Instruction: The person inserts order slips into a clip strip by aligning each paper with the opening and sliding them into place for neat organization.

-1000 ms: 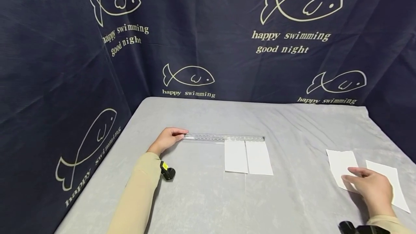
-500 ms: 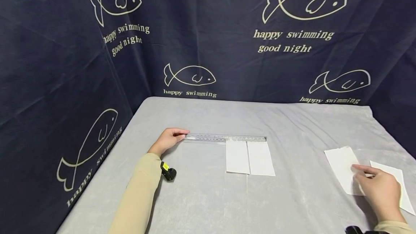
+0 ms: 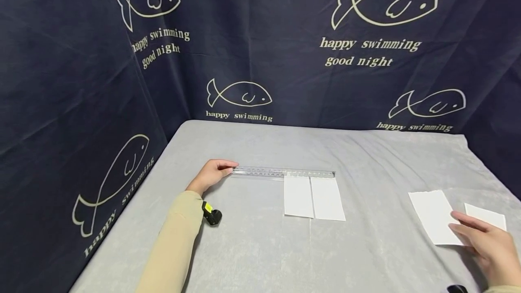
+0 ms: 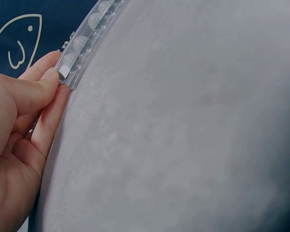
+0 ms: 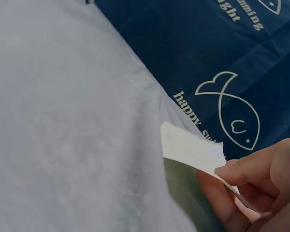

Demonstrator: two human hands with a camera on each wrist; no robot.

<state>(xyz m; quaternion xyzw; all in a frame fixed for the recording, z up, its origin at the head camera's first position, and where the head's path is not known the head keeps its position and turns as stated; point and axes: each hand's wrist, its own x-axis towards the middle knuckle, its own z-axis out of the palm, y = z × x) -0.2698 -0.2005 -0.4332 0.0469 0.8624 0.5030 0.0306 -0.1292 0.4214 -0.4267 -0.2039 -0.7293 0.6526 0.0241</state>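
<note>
My left hand [image 3: 210,174] pinches the left end of a long clear plastic strip [image 3: 260,172] between thumb and fingers. Round clear shapes run along the strip, seen closely in the left wrist view. Two white paper pieces [image 3: 298,197] lie side by side, their top edges at the strip's right half. At the right, my right hand [image 3: 490,248] pinches the edge of a white paper piece [image 3: 433,216], with the thumb on one face in the right wrist view. It is tilted and lifted off the cloth. Partly hidden behind that hand is another white paper piece [image 3: 486,215].
A grey cloth [image 3: 252,248] covers the table, with wrinkles toward the back right. Dark blue curtains [image 3: 301,49] printed with fish stand behind it and along both sides. A black wrist camera [image 3: 211,215] sits by the left wrist.
My right hand has drifted right and slightly down with the paper piece, whose angle has changed. The left hand and the clear strip stay in place; the whole view shifts slightly.
</note>
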